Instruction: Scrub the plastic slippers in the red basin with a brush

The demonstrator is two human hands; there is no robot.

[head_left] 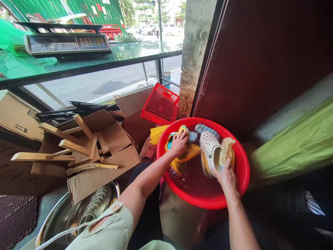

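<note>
- The right hand is closed around a scrubbing brush, its pale bristles pressed against a white clog at 2 o'clock in the basin.
- The left hand is curled over a yellow-and-teal clog at 11 o'clock, fingers wrapped on its edge, with a gold bangle on the wrist.
- Both clogs sit in a red plastic basin of murky reddish water.
- An orange-yellow shoe lies under the left hand, and a blue-grey clog rests at the basin's 12 o'clock rim.
- Progress: the white clog is under the brush; the other footwear lies in the water. Whether any is finished, I cannot tell.
- A steel basin at 7 o'clock from the hands holds a pale clog, apart from the water.
- A red plastic crate leans at 12 o'clock, flattened cardboard and wooden slats lie at 9 o'clock, and a weighing scale stands at 10 o'clock.
</note>
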